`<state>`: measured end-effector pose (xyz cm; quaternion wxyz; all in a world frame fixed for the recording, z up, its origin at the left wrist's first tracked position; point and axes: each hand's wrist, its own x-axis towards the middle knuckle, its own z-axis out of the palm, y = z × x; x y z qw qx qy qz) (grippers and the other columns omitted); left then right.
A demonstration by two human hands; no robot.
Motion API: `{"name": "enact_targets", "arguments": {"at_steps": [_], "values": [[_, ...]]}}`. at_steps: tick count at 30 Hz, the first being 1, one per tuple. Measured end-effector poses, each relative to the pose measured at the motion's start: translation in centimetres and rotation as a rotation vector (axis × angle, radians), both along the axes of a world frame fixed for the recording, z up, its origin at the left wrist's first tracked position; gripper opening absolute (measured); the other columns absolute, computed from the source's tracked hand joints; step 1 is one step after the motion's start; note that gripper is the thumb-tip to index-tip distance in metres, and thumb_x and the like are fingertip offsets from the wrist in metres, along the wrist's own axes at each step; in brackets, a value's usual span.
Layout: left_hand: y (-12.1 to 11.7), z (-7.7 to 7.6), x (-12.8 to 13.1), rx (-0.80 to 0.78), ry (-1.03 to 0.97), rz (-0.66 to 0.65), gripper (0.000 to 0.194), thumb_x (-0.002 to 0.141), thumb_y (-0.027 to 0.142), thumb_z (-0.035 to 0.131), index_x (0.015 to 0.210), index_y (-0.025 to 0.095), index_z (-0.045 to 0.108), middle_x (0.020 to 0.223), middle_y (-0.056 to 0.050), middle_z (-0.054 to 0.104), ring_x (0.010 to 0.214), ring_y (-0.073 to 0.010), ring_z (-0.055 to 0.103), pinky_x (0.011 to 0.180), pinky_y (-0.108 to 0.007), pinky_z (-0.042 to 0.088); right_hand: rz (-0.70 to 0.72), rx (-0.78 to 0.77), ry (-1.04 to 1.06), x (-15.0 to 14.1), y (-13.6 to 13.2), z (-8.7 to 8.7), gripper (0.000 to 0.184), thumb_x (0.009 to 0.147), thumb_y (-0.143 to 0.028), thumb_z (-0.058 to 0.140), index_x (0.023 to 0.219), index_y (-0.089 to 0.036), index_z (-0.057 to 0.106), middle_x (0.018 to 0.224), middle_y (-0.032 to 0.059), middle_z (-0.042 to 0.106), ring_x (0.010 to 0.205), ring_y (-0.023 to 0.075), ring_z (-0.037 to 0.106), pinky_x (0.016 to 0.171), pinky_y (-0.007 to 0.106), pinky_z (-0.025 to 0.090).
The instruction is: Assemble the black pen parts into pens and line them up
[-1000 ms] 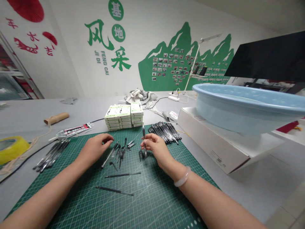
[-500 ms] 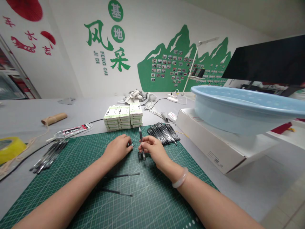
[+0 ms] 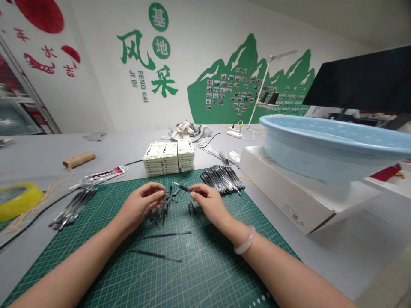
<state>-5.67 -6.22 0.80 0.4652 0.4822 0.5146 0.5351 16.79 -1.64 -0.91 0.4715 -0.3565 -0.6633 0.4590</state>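
My right hand (image 3: 209, 202) pinches a pen barrel with a black grip (image 3: 183, 188), its narrow end pointing left. A small black piece (image 3: 192, 208) lies on the cutting mat (image 3: 208, 261) below those fingers. To the left, my left hand (image 3: 141, 205) has thumb and forefinger drawn together beside small dark parts (image 3: 170, 191); what they hold is unclear. Several black pieces (image 3: 160, 212), perhaps pen caps, sit under that hand. Two thin dark pen refills (image 3: 167, 235) lie nearer to me on the mat.
A row of black pens (image 3: 222, 179) lies at the mat's right back corner, more pens (image 3: 74, 207) at its left edge. Stacked small boxes (image 3: 168, 159) stand behind. A blue basin (image 3: 321, 149) rests on a white carton (image 3: 289, 201). Yellow tape (image 3: 22, 199) is far left.
My left hand has lifted and drawn back to the left, uncovering small black parts on the mat. In my right hand, the pen barrel has swung from upright to pointing left.
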Motion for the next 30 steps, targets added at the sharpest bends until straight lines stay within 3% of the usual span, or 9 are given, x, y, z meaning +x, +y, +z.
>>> {"name": "enact_targets", "arguments": {"at_steps": [2, 5, 14, 21, 30], "values": [[0.1, -0.5, -0.3, -0.023, -0.144, 0.042, 0.031, 0.068, 0.033, 0.081, 0.094, 0.019, 0.069, 0.083, -0.002, 0.066, 0.072, -0.0126, 0.059, 0.063, -0.021, 0.046, 0.003, 0.035, -0.025, 0.0, -0.3, 0.1, 0.016, 0.079, -0.023, 0.061, 0.088, -0.019, 0.073, 0.081, 0.0008, 0.069, 0.071, 0.0141, 0.057, 0.067, 0.027, 0.044], [0.4, -0.9, -0.4, -0.044, -0.187, 0.037, 0.031, 0.068, 0.031, 0.082, 0.095, 0.019, 0.072, 0.085, -0.003, 0.067, 0.075, -0.0121, 0.059, 0.066, -0.02, 0.047, -0.015, 0.099, -0.1, 0.0, -0.6, 0.2, 0.017, 0.079, -0.02, 0.061, 0.09, -0.02, 0.074, 0.087, 0.0021, 0.071, 0.077, 0.0152, 0.06, 0.072, 0.028, 0.046], [0.6, -0.9, -0.2, 0.004, -0.076, -0.004, 0.027, 0.07, 0.034, 0.079, 0.092, 0.02, 0.075, 0.079, -0.003, 0.067, 0.069, -0.0135, 0.056, 0.062, -0.022, 0.043, -0.033, 0.197, -0.248, -0.1, -0.7, 0.1, 0.019, 0.082, -0.014, 0.061, 0.092, -0.022, 0.075, 0.089, 0.0017, 0.072, 0.081, 0.0151, 0.062, 0.075, 0.028, 0.047], [0.2, -0.2, 0.4, 0.056, 0.224, -0.051, 0.024, 0.078, 0.038, 0.072, 0.093, 0.019, 0.073, 0.069, 0.0, 0.062, 0.062, -0.0129, 0.05, 0.059, -0.023, 0.039, -0.006, 0.282, -0.288, -0.1, -1.0, 0.2, 0.016, 0.086, -0.016, 0.062, 0.095, -0.022, 0.074, 0.094, 0.0022, 0.073, 0.089, 0.0157, 0.064, 0.084, 0.029, 0.047], [-0.3, 0.0, 1.4, 0.041, 0.115, -0.098, 0.024, 0.08, 0.039, 0.07, 0.092, 0.018, 0.07, 0.063, 0.002, 0.057, 0.057, -0.0125, 0.05, 0.056, -0.025, 0.04, -0.002, 0.259, -0.271, -0.3, -1.6, 0.9, 0.015, 0.086, -0.012, 0.062, 0.092, -0.02, 0.074, 0.092, 0.0034, 0.074, 0.089, 0.0164, 0.066, 0.083, 0.028, 0.047]]}}
